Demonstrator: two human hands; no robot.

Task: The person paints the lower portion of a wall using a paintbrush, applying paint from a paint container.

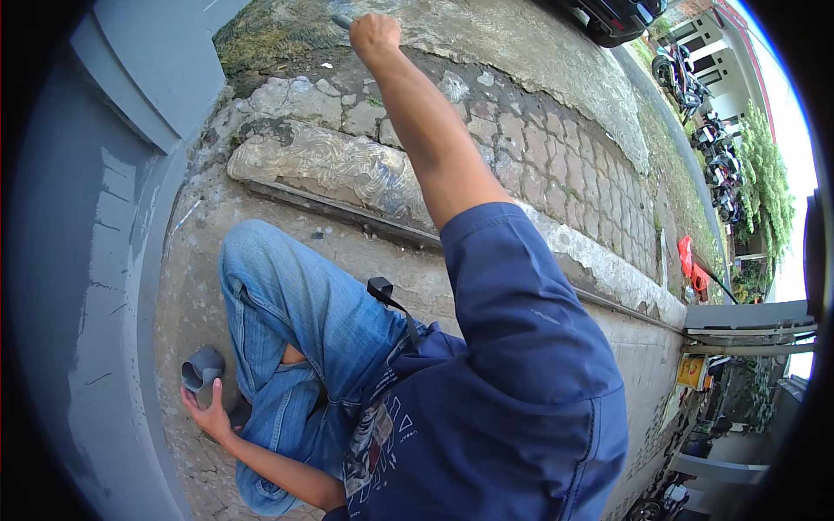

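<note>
My left hand (pixel 211 415), at the lower left, curls round the lower side of a grey, hollow, cup-like thing (pixel 205 365). Its dark opening faces away from me; what kind of thing it is I cannot make out. Far out at the top, my right arm is stretched straight and the right hand (pixel 375 35) is closed in a fist. From that fist sticks the rounded end of a grey thing (pixel 341 20), the rest of it hidden by my fingers. My bent legs in blue jeans (pixel 295 295) lie between the two hands.
A grey painted wall (pixel 95 260) rises along the left. A rough concrete curb (pixel 339 169) and cracked paving (pixel 521 143) run past my right side. Parked motorcycles (pixel 714 156), a dark vehicle (pixel 612 17) and a red thing (pixel 691 265) stand farther off.
</note>
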